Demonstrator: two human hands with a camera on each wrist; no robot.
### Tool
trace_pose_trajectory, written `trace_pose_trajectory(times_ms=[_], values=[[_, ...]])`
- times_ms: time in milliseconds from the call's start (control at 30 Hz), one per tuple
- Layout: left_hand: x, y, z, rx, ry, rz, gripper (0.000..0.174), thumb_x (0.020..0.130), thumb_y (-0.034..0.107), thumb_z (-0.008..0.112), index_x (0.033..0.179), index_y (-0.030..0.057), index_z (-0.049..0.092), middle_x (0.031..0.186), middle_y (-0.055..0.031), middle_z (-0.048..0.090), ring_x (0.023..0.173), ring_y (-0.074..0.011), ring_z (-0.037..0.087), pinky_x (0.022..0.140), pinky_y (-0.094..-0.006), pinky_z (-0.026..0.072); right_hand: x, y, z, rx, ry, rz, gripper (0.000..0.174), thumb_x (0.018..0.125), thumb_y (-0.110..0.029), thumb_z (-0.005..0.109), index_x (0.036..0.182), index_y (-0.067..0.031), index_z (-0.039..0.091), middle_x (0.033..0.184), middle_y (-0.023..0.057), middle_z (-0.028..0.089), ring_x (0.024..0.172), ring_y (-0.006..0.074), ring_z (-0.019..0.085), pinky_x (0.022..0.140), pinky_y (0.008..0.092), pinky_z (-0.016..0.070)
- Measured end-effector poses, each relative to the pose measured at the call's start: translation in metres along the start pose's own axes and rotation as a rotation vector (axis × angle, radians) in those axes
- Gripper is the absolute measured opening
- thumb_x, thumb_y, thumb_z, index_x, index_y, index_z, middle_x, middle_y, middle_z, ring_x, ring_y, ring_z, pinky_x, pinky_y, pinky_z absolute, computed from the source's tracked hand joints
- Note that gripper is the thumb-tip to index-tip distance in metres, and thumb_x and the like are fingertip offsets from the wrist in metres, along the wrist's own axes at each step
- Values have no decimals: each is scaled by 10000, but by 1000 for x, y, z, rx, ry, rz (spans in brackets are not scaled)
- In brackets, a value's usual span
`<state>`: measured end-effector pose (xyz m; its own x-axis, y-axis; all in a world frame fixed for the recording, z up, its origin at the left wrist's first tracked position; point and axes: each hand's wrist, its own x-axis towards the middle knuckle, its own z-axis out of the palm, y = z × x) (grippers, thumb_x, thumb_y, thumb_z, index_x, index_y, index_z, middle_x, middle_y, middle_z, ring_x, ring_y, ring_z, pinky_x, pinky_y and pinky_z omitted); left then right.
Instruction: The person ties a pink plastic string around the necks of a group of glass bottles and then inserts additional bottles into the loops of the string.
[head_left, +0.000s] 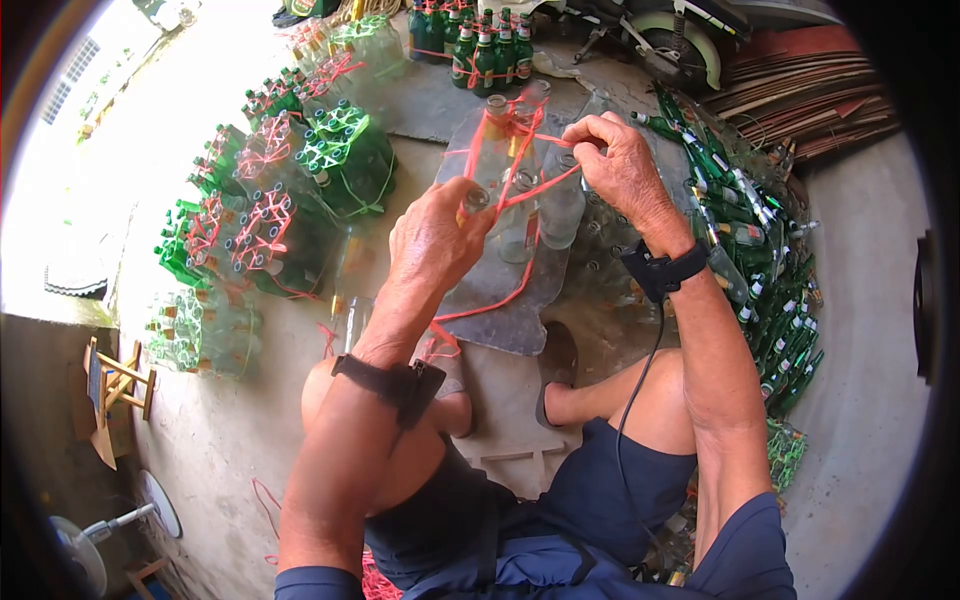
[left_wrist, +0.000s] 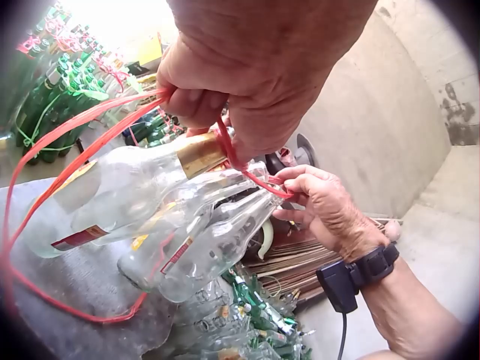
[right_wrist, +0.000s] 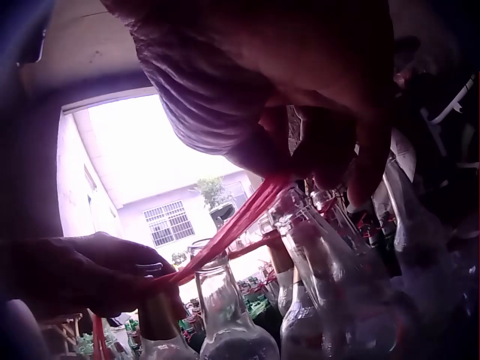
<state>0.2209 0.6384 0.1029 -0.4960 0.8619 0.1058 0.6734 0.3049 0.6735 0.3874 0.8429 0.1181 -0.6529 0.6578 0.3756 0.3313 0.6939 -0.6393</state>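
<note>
Several clear glass bottles (head_left: 518, 238) stand bunched on a dark flat slab (head_left: 500, 325) in front of the person. Red plastic string (head_left: 545, 187) runs around their necks and stretches between the two hands. At the near left bottle, the left hand (head_left: 437, 235) pinches the string close to the neck; in the left wrist view a loop of string (left_wrist: 97, 120) trails from its fingers. Over on the right side, the right hand (head_left: 625, 172) pinches the string beside the bottle tops. From the right wrist view, the taut string (right_wrist: 232, 229) crosses a bottle neck (right_wrist: 219, 289).
Tied bundles of bottles (head_left: 265, 240) fill the floor on the left, and tied green bottles (head_left: 490, 55) stand at the back. A heap of loose green bottles (head_left: 760, 260) lies at right. Behind are a motorbike wheel (head_left: 680, 50) and stacked brown sheets (head_left: 800, 95).
</note>
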Motion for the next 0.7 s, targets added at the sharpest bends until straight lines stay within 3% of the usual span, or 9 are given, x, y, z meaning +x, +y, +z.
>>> trace_pose_trajectory(times_ms=[133,333,400,533,600,700], values=[[1,0,1,-3,17,-9,412,905,365,794,1186,71,730,1071,-184,761,1008,-382,733,878,-475,553,-8,-7,5,-7,-43,-116,121,899,-118,673,964,-48,747,925,139,652,853,318,695,790,421,573],[3,3,-2,20,-19,-62,426,908,380,795,1201,78,730,1078,-195,758,1017,-381,734,885,-470,552,-17,15,5,-358,-84,-229,148,901,-171,712,970,-41,700,1009,176,638,952,415,659,855,488,553],[4,3,-2,18,-27,-69,427,909,380,795,1202,77,730,1083,-198,757,1018,-380,735,888,-467,552,-17,12,0,-177,-181,-54,202,904,-177,704,1046,-38,667,1043,180,637,1024,441,651,885,518,537],[5,0,-1,24,-24,-53,426,914,378,797,1205,73,731,1093,-210,754,1019,-377,738,882,-469,556,-21,25,-6,-267,-194,-59,301,914,-184,695,1168,-47,608,1046,204,651,1056,462,646,887,543,528],[5,0,-1,41,-8,-42,421,920,369,797,1208,69,731,1097,-213,754,1017,-370,742,872,-468,563,-21,31,-16,-383,-258,-94,418,931,-188,733,1272,-47,539,1034,213,644,954,408,642,859,485,528],[5,-3,0,23,-4,-56,418,920,354,798,1209,59,729,1095,-210,755,1013,-355,747,873,-457,564,-21,29,-18,-409,-227,-156,345,936,-242,749,1148,-34,574,1036,240,670,962,447,643,830,515,518]])
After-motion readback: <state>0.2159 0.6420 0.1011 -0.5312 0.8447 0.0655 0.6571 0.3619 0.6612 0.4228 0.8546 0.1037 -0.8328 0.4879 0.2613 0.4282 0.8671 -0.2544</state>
